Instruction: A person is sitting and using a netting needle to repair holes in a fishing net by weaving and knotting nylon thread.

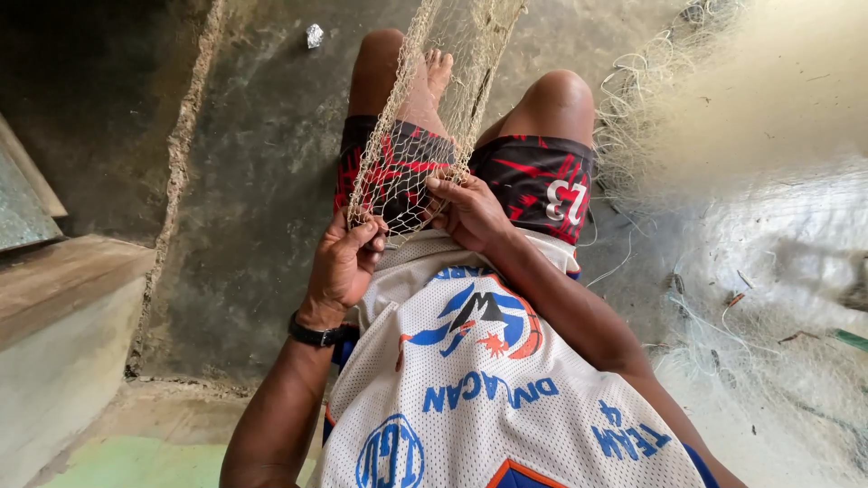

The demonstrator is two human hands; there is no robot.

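Big heap of pale netting (768, 271) piled on the floor off to the right of both hands; a strip of fishing net (425, 117) runs from the hands up over the knees; left hand (344, 262) pinches the net's left edge, fingers curled shut; right hand (470, 212) grips the mesh beside it, also closed; black wristwatch (318, 333) just below the left hand.
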